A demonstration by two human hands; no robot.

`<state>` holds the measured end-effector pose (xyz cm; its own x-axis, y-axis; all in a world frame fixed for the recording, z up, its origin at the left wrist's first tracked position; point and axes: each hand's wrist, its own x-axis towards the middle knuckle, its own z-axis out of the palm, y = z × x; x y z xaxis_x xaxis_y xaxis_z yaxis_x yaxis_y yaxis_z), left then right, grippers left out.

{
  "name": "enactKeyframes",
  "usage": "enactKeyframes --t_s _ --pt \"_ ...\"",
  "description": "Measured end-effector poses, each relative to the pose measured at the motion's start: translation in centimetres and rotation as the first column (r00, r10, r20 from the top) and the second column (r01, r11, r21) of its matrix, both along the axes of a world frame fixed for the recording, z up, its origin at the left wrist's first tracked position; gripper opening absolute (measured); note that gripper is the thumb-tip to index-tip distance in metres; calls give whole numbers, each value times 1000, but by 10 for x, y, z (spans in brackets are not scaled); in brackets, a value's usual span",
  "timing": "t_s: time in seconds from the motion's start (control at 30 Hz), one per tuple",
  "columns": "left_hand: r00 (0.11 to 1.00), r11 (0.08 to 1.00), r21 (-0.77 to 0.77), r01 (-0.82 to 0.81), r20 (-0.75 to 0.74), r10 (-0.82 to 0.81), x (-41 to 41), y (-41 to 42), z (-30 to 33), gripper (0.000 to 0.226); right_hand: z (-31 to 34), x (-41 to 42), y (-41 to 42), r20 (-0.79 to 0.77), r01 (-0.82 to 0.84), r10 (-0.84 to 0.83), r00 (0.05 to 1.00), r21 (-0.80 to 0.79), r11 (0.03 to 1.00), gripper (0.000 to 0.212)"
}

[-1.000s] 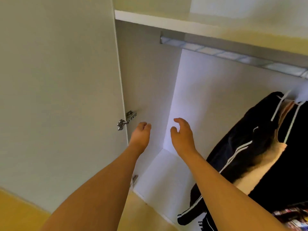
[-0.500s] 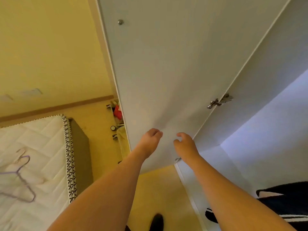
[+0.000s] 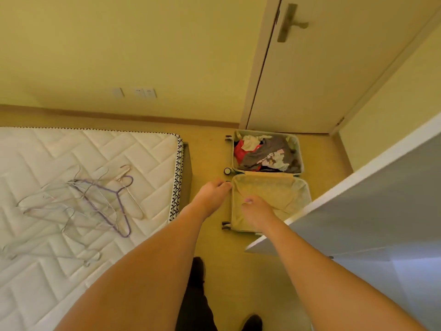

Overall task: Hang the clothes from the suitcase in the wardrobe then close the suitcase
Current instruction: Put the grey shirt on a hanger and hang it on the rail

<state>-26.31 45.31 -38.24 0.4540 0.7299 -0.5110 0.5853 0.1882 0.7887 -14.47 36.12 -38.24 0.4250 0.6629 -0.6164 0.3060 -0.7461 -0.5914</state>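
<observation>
Hovering hands [image 3: 235,199], open suitcase [image 3: 267,185] below

Single head-mounted wide-angle view, aimed forward and steeply down from standing height. Both forearms enter from the bottom edge; the left hand [image 3: 211,194] and right hand [image 3: 256,210] are framed near centre, close to the lens compared with the floor. Beyond the hands, the open suitcase [image 3: 268,187] is seen from above on the floor. Left of the left hand, a mattress [image 3: 83,163] is seen from above, with hangers [image 3: 95,201] on it. Right of the right hand, a wardrobe door [image 3: 372,211] cuts across the frame, very near. Farther off, a wall and a room door [image 3: 322,75] fill the top. Edges are bent by lens distortion. No second view, so no overlap.
</observation>
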Motion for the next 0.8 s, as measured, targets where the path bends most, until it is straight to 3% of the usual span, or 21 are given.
enactKeyframes --t_s 0.27,0.53,0.63,0.7,0.8 --pt "999 999 29 13 -33 -12 -17 143 4 35 7 -13 129 -66 82 -79 995 46 996 41" --pt "976 977 46 206 -81 -202 56 220 10 37 5 48 193 -87 277 -274 958 24 960 45" --pt "958 960 49 276 -99 -270 88 241 11 37 0 77 211 -59 323 -321 945 44 945 34" --pt "949 953 52 300 -115 -292 113 258 10 34 -2 99 225 -51 343 -340 939 43 939 14" --pt "928 931 87 354 -154 -339 162 291 2 15 -3 141 250 -49 367 -365 930 56 928 13"
